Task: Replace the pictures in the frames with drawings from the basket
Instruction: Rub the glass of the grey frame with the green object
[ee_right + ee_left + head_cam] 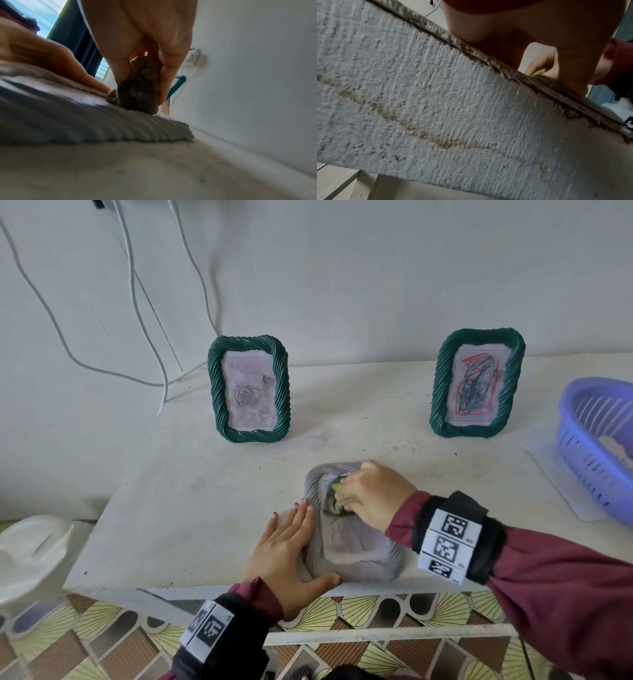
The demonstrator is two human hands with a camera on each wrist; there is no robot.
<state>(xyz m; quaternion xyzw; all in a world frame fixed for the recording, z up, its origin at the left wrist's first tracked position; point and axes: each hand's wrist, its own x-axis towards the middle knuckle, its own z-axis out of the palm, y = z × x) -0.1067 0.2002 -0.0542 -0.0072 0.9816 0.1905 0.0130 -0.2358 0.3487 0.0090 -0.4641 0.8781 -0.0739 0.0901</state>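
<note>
While flat, frame (grey), under right hand

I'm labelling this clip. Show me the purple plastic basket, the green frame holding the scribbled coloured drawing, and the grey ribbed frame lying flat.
Purple plastic basket [582, 453]: head view, slotted side wall.
Green frame with coloured scribble drawing [439, 392]: head view, left twisted border.
Grey ribbed frame lying flat [356, 571]: head view, near ribbed edge.

Right hand wipes flat grey frame — left hand steadies.
</note>
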